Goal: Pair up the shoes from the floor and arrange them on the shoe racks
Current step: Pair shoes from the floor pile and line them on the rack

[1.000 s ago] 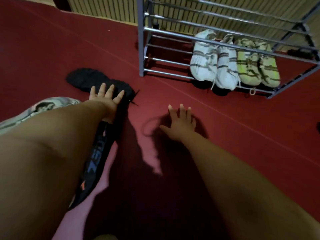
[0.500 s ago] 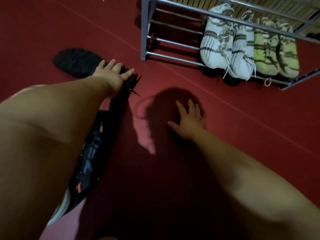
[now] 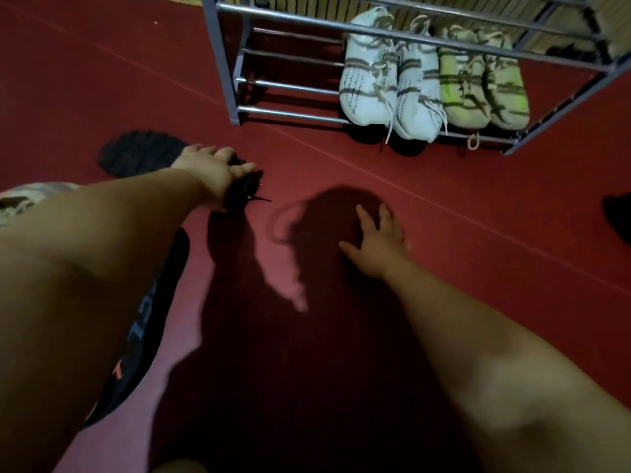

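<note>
Black shoe (image 3: 143, 153): lying on red floor (image 3: 444, 240) near shoe rack (image 3: 223, 63), its laced end gripped by left hand (image 3: 213, 172); right hand (image 3: 379, 238) flat on floor, fingers spread.

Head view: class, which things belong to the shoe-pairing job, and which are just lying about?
Job: black shoe, in the grip of the left hand; white pair; green pair; shoe rack.
Lying about: dark thing at right edge, unidentifiable; slatted wall.

Shiny metal shoe rack (image 3: 293, 112), knitted cloth white shoes (image 3: 368, 87), matt red floor (image 3: 444, 233).
</note>
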A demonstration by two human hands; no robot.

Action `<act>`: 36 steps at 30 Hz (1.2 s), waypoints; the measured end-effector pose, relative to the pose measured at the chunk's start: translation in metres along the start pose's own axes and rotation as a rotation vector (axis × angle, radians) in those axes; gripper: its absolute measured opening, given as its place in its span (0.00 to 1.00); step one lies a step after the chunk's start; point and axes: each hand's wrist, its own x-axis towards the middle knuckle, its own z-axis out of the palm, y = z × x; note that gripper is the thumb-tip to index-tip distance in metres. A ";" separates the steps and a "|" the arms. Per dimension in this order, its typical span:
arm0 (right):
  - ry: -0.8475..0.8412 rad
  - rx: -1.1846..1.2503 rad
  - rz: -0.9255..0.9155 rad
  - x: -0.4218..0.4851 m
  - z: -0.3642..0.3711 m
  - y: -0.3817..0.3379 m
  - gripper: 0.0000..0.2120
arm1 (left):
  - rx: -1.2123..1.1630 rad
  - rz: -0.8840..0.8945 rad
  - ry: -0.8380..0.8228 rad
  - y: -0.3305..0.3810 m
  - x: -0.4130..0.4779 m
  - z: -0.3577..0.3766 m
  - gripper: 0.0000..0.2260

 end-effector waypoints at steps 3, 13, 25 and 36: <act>-0.008 -0.020 0.064 -0.006 -0.004 0.022 0.37 | -0.013 0.104 0.042 0.048 -0.004 -0.020 0.40; 0.034 -0.016 0.156 -0.023 -0.020 0.087 0.37 | 0.078 0.493 0.180 0.169 -0.004 -0.038 0.46; -0.001 -0.017 0.165 -0.038 -0.006 0.113 0.37 | -0.003 0.367 0.194 0.122 -0.008 -0.029 0.46; 0.039 0.077 0.171 -0.035 -0.024 0.109 0.37 | -0.874 0.156 -0.062 0.127 -0.006 -0.046 0.40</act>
